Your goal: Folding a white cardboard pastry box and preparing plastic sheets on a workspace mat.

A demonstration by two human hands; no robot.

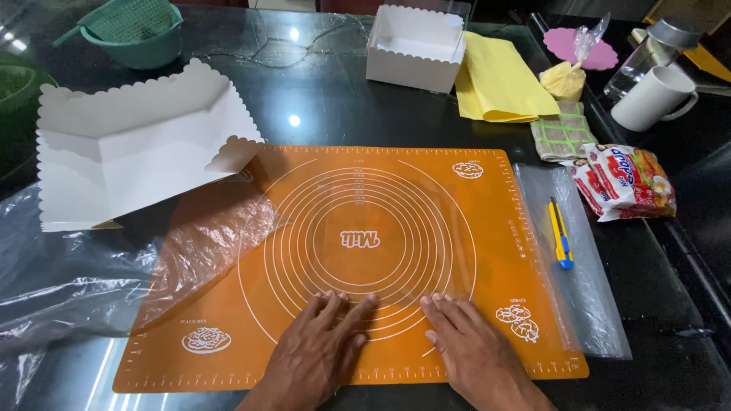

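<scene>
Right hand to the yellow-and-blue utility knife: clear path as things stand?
Probably yes. The right hand lies flat on the orange mat; the utility knife rests on clear plastic sheet just right of the mat, nothing between them.

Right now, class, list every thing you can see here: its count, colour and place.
baking mat: 1, orange, centre
clear plastic sheet: 1, over mat's left
open cardboard box: 1, white, top centre
flattened box: 1, white, left
colander: 1, green, top left
folded paper: 1, yellow, top
utility knife: 1, yellow-blue, right
snack packets: several, right
cloth: 1, checked, right
mug: 1, white, top right
left hand: flat on mat
right hand: flat on mat
</scene>
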